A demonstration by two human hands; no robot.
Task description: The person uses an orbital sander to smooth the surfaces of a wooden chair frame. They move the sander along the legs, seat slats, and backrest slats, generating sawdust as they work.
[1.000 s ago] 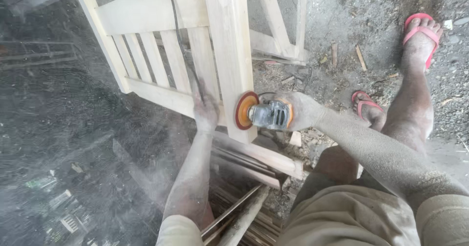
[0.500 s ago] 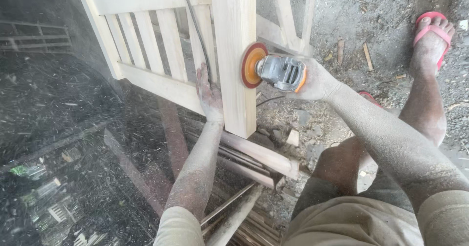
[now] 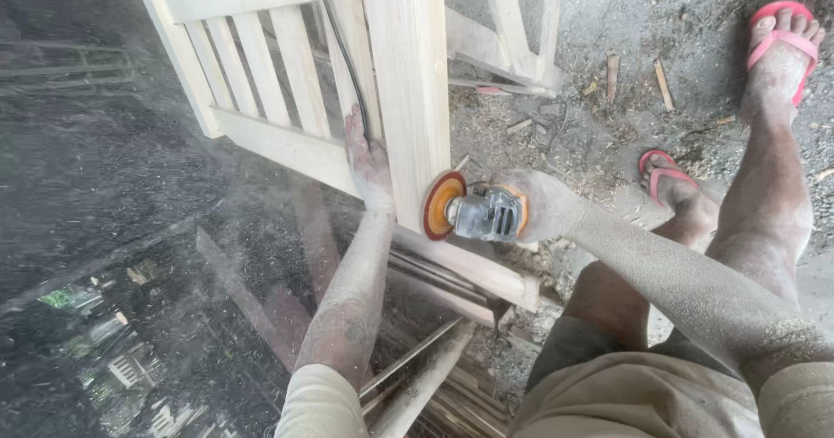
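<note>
Right hand (image 3: 543,205): your fingers wrap tight around the angle grinder (image 3: 482,214), its orange disc (image 3: 441,205) touching the side of the wooden post (image 3: 408,90).
Left hand (image 3: 368,164): fingers flat and together on the slatted frame (image 3: 287,147), beside the post.
Grinder: seems compact but heavy; hold the body, never near the disc.
Frame: stiff, light wood, dusty and probably slippery; brace it on the rail.
Cable (image 3: 343,51): hangs over the slats.

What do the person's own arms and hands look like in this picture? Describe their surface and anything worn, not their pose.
Both arms are bare from the sleeve down and coated in fine sawdust, as are the left hand and right hand. No gloves, watch or rings show. Short, pale beige sleeves cover the upper arms, also dusty.
</note>
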